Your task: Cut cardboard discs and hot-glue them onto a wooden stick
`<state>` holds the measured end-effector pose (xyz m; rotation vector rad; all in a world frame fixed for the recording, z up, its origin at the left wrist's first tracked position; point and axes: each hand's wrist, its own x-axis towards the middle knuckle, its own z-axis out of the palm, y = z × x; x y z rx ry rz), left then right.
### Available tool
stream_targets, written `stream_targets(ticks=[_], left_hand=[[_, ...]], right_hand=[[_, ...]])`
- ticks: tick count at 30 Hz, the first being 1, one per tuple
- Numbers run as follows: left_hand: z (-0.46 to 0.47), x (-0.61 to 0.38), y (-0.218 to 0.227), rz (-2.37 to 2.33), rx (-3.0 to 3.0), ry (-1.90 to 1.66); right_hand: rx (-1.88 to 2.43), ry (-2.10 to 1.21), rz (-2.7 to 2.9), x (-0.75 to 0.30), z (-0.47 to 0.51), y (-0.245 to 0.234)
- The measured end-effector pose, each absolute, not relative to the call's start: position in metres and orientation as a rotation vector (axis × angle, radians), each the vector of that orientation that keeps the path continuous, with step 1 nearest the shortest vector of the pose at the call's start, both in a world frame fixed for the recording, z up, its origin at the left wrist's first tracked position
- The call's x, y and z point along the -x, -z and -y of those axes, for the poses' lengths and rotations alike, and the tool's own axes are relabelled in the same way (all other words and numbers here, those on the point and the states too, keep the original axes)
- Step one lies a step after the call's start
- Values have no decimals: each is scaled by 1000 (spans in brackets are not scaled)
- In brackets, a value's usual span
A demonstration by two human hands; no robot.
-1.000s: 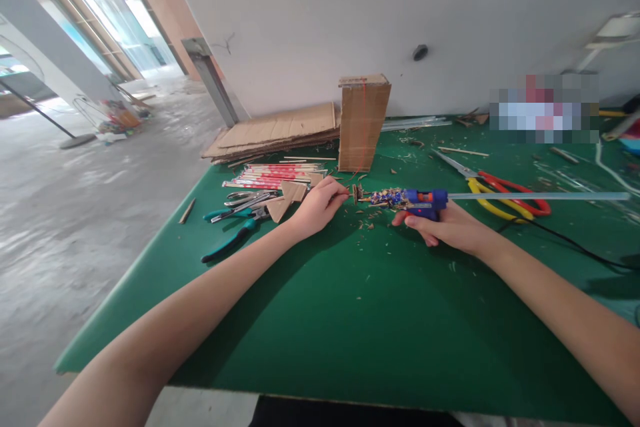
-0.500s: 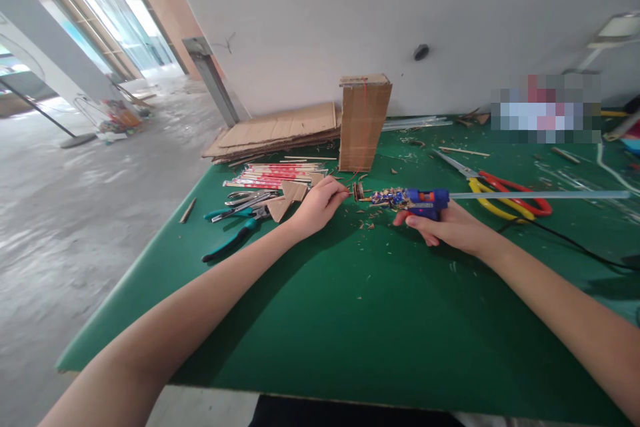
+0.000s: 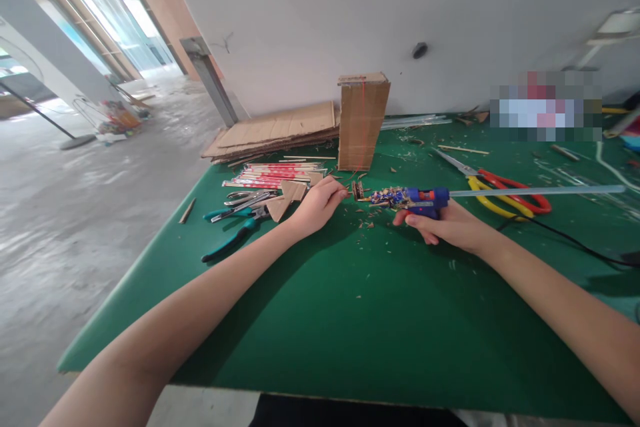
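Note:
My right hand [image 3: 443, 223] is wrapped round a blue hot glue gun [image 3: 425, 199], with a long clear glue stick [image 3: 540, 192] sticking out of its back. The gun's nozzle end is crusted with scraps and points left. Its tip meets, or nearly meets, a small brown cardboard piece [image 3: 357, 191]; contact is too small to tell. My left hand [image 3: 323, 203] pinches a thin stick at that piece, its fingertips close beside it. Left of this hand lie cut cardboard triangles [image 3: 287, 199] and teal-handled pliers [image 3: 237, 237].
Behind my hands stands an upright cardboard box [image 3: 363, 123], next to stacked cardboard sheets [image 3: 280, 128]. Wrapped chopsticks [image 3: 277, 175] lie left. Red-and-yellow-handled scissors [image 3: 500, 190] and a black cord [image 3: 575, 243] are on the right of the green table [image 3: 325, 327]. Small scraps are scattered about.
Both hands hold nearly the same place, the glue gun still against or near the small cardboard piece. The whole view has shifted very slightly.

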<state>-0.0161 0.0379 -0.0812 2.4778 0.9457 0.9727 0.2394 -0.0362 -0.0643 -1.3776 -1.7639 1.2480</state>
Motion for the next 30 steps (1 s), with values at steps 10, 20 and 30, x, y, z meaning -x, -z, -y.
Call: stream_targets(ticks=[10,20,30], left_hand=[[-37,16,80,-980,-2429,-896],[-29,15,76,-977,-2428,-811],[-30,17,74,-966,-2373,-765]], right_hand=[[1355,-1246,1753,-239,36,65],[1323,-1268,1731,-240,36,67],[1244,-1328,1714,-242,34,70]])
